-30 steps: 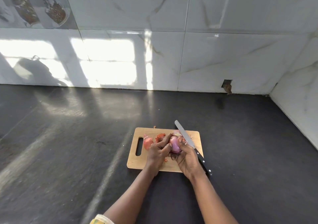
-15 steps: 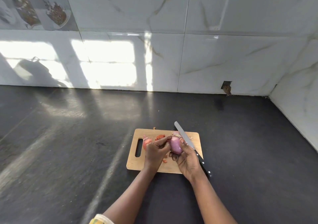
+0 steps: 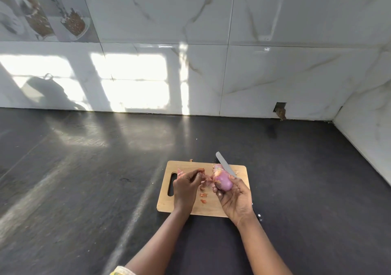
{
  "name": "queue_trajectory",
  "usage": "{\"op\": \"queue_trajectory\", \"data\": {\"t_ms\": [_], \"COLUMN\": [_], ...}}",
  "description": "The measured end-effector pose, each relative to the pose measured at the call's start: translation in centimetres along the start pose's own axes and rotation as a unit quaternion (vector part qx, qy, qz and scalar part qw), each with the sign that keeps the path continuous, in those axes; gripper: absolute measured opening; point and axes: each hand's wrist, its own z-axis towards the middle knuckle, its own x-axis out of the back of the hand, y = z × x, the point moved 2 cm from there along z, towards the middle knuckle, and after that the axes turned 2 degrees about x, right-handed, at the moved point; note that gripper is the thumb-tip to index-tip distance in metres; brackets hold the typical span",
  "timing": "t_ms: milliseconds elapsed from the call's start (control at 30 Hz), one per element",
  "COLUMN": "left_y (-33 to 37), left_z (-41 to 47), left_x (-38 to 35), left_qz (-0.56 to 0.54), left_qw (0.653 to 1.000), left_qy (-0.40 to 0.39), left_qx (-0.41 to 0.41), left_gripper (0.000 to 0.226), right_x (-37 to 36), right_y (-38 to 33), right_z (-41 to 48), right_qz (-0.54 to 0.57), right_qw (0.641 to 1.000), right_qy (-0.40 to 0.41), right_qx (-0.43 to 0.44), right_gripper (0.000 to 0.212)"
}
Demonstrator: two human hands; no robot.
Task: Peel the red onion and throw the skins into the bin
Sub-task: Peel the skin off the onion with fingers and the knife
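Onion (image 3: pixel 222 182) is being peeled above the board (image 3: pixel 211 208), right hand (image 3: pixel 234 198) gripping it, left hand (image 3: pixel 186 187) pinching loose skin (image 3: pixel 206 180); next probably comes stripping what remains, then binning.

**Dark counter in a sunlit, marble-tiled corner**

On my feed, a dark, faintly streaked stone counter (image 3: pixel 84 179) runs back to a back wall (image 3: pixel 275 74) of large glossy white tiles with grey-gold veins. Bright window-shaped patches of sunlight (image 3: pixel 133 80) lie on the lower tiles left of centre, split by shadow bars. A dark shadow (image 3: pixel 46 93) sits at their left edge. Pale streaks of light (image 3: pixel 135 200) cross the counter. At the upper left I see a decorative tile (image 3: pixel 42 17) printed with food pictures. Low on the right there is a small broken hole (image 3: pixel 280 111) in one tile. A side wall (image 3: pixel 370 137) of the same tile closes the corner on the right.
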Motion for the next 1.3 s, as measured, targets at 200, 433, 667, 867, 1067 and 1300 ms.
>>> {"op": "queue_trajectory", "data": {"t_ms": [200, 433, 667, 867, 1067, 1300], "left_y": [0.5, 1.4, 2.6, 2.7, 3.2, 4.3], "left_z": [-0.1, -0.1, -0.6, -0.4, -0.7, -1.1], "left_x": [0.3, 0.3, 0.3, 0.7, 0.4, 0.2], "left_qz": [0.154, 0.149, 0.115, 0.129, 0.133, 0.175], "left_qw": [0.984, 0.979, 0.973, 0.966, 0.968, 0.959], "left_qy": [-0.067, -0.071, -0.111, -0.123, -0.115, -0.051], "left_qx": [-0.061, -0.119, -0.166, -0.187, -0.179, -0.218], "left_gripper": [0.024, 0.033, 0.041, 0.038, 0.027, 0.031], "right_x": [0.0, -0.7, -1.1, -1.1, -1.3, -1.6], "right_y": [-0.1, 0.1, -0.3, -0.4, -0.2, -0.3], "right_z": [-0.1, 0.2, 0.6, 0.6, 0.8, 1.0], "right_qz": [0.035, 0.003, -0.139, -0.183, -0.233, -0.239], "right_qw": [0.999, 1.000, 0.988, 0.980, 0.968, 0.966], "right_qy": [-0.022, 0.011, -0.009, -0.018, -0.005, 0.011], "right_qx": [0.011, 0.024, 0.072, 0.080, 0.094, 0.095], "right_gripper": [0.070, 0.043, 0.035, 0.032, 0.029, 0.035]}}
